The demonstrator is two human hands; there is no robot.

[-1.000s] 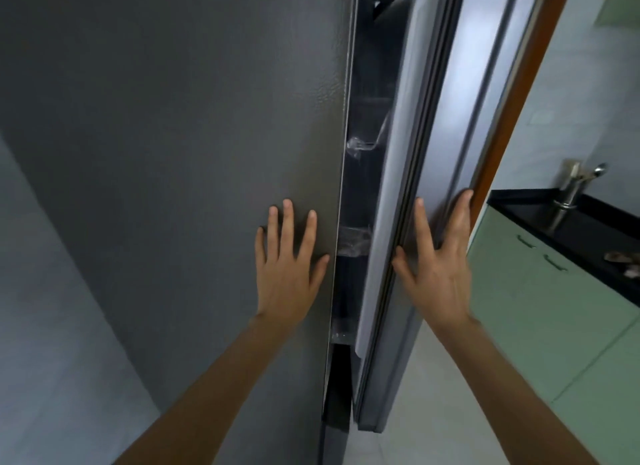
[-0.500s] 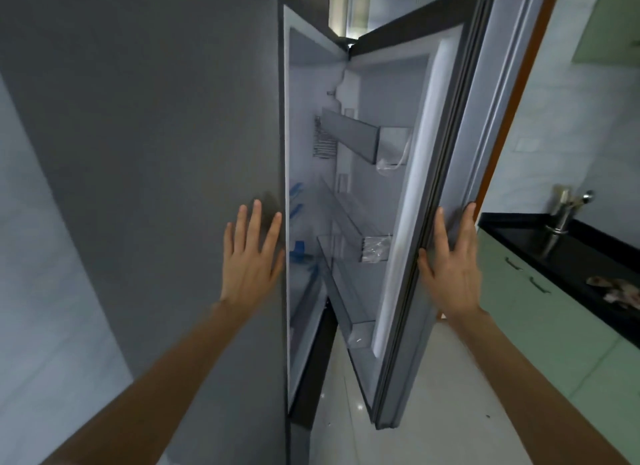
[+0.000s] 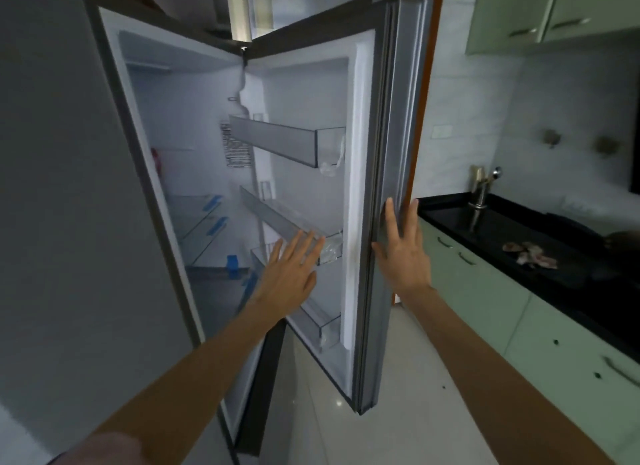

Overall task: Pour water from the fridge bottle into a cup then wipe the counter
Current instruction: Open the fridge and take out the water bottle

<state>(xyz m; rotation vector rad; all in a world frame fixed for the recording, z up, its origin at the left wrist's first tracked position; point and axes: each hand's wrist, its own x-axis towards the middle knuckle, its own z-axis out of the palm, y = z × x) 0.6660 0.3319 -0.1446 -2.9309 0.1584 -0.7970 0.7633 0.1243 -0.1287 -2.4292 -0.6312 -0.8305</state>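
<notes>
Door (image 3: 377,187) now swung wide. Left hand (image 3: 289,274) off the fridge side, flat, reaching in toward 12 o'clock; right hand (image 3: 403,257) flat on door edge. No bottle visible yet.

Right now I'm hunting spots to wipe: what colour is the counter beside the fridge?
Black, glossy counter, shown best in the head view.

We see a dim, cool-toned kitchen; the fridge interior (image 3: 194,146) is unlit and grey. Soft glare spots mark the floor (image 3: 337,403). Wide-angle bending curves the edges, and the bottom-left corner is blurred.
</notes>
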